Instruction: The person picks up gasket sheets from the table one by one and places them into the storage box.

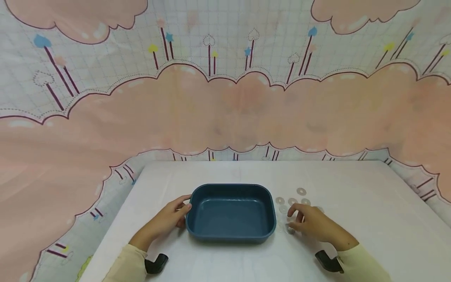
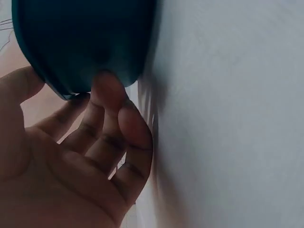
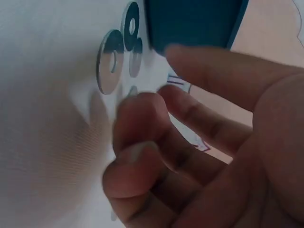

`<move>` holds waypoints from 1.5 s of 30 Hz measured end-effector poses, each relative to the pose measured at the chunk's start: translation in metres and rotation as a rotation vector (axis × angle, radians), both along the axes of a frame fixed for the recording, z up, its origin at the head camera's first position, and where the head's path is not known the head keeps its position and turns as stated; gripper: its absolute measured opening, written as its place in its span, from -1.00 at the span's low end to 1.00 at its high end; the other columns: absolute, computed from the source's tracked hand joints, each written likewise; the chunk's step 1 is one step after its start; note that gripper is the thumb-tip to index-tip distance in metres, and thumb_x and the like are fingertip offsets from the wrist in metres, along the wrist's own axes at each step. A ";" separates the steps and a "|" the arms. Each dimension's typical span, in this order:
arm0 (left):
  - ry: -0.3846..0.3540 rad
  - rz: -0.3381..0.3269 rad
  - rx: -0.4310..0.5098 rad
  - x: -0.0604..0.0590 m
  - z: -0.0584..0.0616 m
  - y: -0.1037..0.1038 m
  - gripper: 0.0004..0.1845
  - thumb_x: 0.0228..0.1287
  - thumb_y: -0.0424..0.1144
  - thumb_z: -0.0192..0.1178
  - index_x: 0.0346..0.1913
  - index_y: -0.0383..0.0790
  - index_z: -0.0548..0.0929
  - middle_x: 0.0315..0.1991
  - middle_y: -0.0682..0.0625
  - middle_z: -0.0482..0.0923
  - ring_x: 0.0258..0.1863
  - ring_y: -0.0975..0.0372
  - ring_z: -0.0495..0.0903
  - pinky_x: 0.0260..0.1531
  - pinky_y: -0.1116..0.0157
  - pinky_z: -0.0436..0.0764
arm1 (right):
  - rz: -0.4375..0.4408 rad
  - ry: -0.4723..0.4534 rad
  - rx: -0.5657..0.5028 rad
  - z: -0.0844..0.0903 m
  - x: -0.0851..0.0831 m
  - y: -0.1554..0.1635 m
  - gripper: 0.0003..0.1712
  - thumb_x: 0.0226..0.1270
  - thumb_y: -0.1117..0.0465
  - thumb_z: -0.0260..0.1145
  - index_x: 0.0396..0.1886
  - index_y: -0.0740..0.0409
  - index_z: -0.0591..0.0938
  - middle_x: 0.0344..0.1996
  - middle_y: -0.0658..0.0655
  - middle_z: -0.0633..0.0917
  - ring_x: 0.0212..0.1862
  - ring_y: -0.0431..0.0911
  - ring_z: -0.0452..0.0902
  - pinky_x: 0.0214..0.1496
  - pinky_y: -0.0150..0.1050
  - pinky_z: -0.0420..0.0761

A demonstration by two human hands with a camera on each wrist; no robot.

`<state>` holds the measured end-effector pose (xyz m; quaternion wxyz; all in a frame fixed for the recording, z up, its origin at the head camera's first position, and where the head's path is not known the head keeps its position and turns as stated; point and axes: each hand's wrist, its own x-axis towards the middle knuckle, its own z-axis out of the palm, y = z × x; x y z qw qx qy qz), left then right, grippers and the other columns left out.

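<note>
A dark blue rectangular tray [image 1: 230, 235] sits empty on the white table [image 1: 370, 203]. My left hand [image 1: 182, 213] lies against the tray's left end, thumb up by the rim and fairly straight fingers touching the outer wall [image 2: 85, 42]; the left wrist view shows a fingertip [image 2: 108, 90] pressing that wall. Several flat clear washers [image 1: 301, 191] lie scattered just right of the tray. My right hand [image 1: 295, 220] hovers over the nearest ones with loosely curled fingers [image 3: 142, 114], and nothing shows between them. In the blurred right wrist view, washers [image 3: 111, 61] lie beside the tray's corner [image 3: 190, 23].
A pink cloud-patterned cloth [image 1: 225, 109] hangs behind and around the table. Black wrist mounts [image 1: 156, 263] [image 1: 328, 261] sit near the table's front edge. Bare tabletop stretches to the right of the washers and behind the tray.
</note>
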<state>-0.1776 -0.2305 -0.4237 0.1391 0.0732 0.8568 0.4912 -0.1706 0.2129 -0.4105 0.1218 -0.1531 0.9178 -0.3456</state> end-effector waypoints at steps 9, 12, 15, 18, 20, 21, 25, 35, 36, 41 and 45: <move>0.026 -0.032 0.133 -0.002 -0.012 -0.002 -0.35 0.52 -0.06 0.08 0.50 -0.29 0.20 -0.17 -0.07 0.56 -0.38 0.19 0.55 -0.37 0.28 0.59 | 0.064 -0.059 0.006 -0.010 0.002 0.003 -0.69 0.14 0.29 0.50 -0.16 0.13 0.58 -0.52 0.05 0.51 -0.48 -0.15 0.42 -0.51 -0.36 0.40; 0.012 -0.035 0.182 -0.002 -0.013 -0.006 -0.35 0.50 -0.08 0.11 0.50 -0.27 0.21 -0.33 -0.01 0.54 -0.45 0.21 0.52 -0.40 0.30 0.56 | 0.067 -0.072 -0.007 -0.013 0.002 0.002 -0.72 0.14 0.29 0.49 -0.19 0.11 0.58 -0.51 0.05 0.51 -0.51 -0.15 0.43 -0.53 -0.37 0.41; -0.001 -0.040 0.225 -0.002 -0.010 -0.012 -0.35 0.49 -0.12 0.13 0.50 -0.28 0.20 -0.48 0.03 0.48 -0.56 0.26 0.46 -0.48 0.35 0.51 | 0.078 -0.098 -0.023 -0.014 0.000 -0.002 -0.73 0.15 0.27 0.49 -0.21 0.10 0.58 -0.51 0.06 0.52 -0.54 -0.14 0.45 -0.54 -0.36 0.44; -0.024 -0.066 0.250 0.003 -0.013 -0.015 -0.34 0.48 -0.12 0.13 0.50 -0.30 0.19 -0.52 0.05 0.48 -0.62 0.29 0.44 -0.52 0.38 0.49 | 0.071 -0.132 -0.022 -0.022 0.005 -0.003 -0.74 0.15 0.27 0.49 -0.23 0.11 0.57 -0.51 0.07 0.53 -0.55 -0.12 0.46 -0.56 -0.34 0.45; -0.021 -0.072 0.259 0.003 -0.015 -0.015 -0.33 0.48 -0.12 0.14 0.50 -0.31 0.18 -0.50 0.06 0.51 -0.62 0.31 0.45 -0.52 0.39 0.49 | 0.065 -0.120 -0.006 -0.024 0.006 -0.002 -0.73 0.15 0.28 0.49 -0.23 0.12 0.56 -0.50 0.07 0.52 -0.54 -0.13 0.45 -0.55 -0.34 0.44; -0.024 -0.071 0.261 0.003 -0.015 -0.014 -0.33 0.48 -0.12 0.14 0.50 -0.31 0.18 -0.49 0.07 0.51 -0.62 0.31 0.45 -0.53 0.39 0.49 | 0.061 -0.112 0.004 -0.025 0.006 -0.002 -0.72 0.14 0.28 0.49 -0.23 0.12 0.56 -0.50 0.06 0.52 -0.53 -0.13 0.44 -0.55 -0.34 0.44; -0.031 -0.060 0.271 0.001 -0.017 -0.015 -0.34 0.49 -0.14 0.13 0.50 -0.30 0.18 -0.48 0.09 0.51 -0.61 0.32 0.43 -0.54 0.40 0.47 | 0.044 -0.091 0.034 -0.023 0.004 -0.003 -0.69 0.12 0.29 0.51 -0.22 0.14 0.54 -0.48 0.06 0.50 -0.49 -0.13 0.43 -0.51 -0.35 0.44; -0.054 -0.031 0.343 -0.007 -0.017 -0.016 -0.35 0.49 -0.14 0.12 0.53 -0.20 0.17 -0.51 0.13 0.49 -0.60 0.34 0.42 -0.52 0.42 0.45 | 0.087 -0.024 0.036 -0.013 -0.004 -0.006 -0.64 0.12 0.32 0.51 -0.20 0.14 0.50 -0.41 0.05 0.52 -0.42 -0.14 0.42 -0.46 -0.35 0.47; -0.055 -0.035 0.353 -0.008 -0.018 -0.016 -0.35 0.50 -0.14 0.11 0.53 -0.18 0.17 -0.52 0.14 0.49 -0.60 0.34 0.42 -0.52 0.42 0.44 | 0.098 -0.020 0.035 -0.012 -0.004 -0.005 -0.65 0.14 0.33 0.50 -0.19 0.13 0.49 -0.41 0.04 0.53 -0.42 -0.15 0.43 -0.45 -0.35 0.48; -0.077 -0.050 0.402 -0.008 -0.021 -0.017 -0.33 0.49 -0.17 0.12 0.55 -0.16 0.14 -0.55 0.17 0.46 -0.62 0.36 0.39 -0.58 0.44 0.36 | 0.159 -0.001 0.032 -0.010 -0.004 -0.003 -0.67 0.20 0.35 0.45 -0.17 0.09 0.47 -0.43 0.01 0.55 -0.43 -0.20 0.43 -0.43 -0.36 0.49; -0.094 -0.047 0.430 -0.004 -0.025 -0.018 -0.29 0.46 -0.24 0.16 0.56 -0.17 0.11 -0.53 0.19 0.44 -0.61 0.36 0.37 -0.58 0.44 0.34 | 0.170 -0.018 0.031 -0.012 -0.001 -0.004 -0.68 0.21 0.34 0.44 -0.14 0.06 0.49 -0.46 -0.01 0.55 -0.44 -0.20 0.44 -0.43 -0.36 0.48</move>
